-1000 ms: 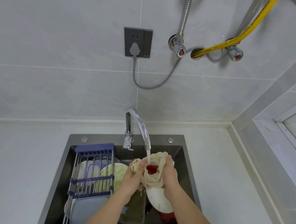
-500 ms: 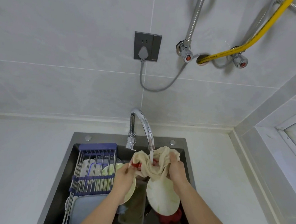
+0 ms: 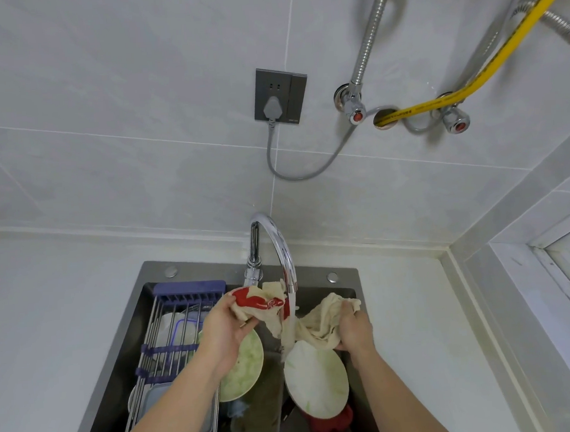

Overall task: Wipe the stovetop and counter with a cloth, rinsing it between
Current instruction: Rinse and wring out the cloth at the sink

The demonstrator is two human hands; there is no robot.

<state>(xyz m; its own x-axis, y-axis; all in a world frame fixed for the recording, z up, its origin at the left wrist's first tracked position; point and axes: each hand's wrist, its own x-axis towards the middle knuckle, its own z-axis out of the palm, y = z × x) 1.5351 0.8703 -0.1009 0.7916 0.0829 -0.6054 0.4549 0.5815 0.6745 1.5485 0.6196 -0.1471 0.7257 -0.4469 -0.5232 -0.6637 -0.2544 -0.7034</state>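
A cream cloth [image 3: 317, 324] with a red patch is stretched between my two hands over the dark sink [image 3: 344, 279]. My left hand [image 3: 227, 333] grips the red end at the left of the chrome faucet [image 3: 279, 246]. My right hand [image 3: 354, 328] grips the cream end at the right. Water runs from the spout onto the middle of the cloth, which sags between the hands.
The sink holds a white plate [image 3: 317, 380], a green plate [image 3: 246, 368], a red item and a container. A wire drying rack [image 3: 171, 343] with blue ends spans the sink's left side. White counter [image 3: 414, 341] lies on both sides. A socket, valves and hoses hang on the tiled wall.
My hands have moved apart, spreading the bunched cloth out under the running water. The left hand went left with the red end, the right hand went right.
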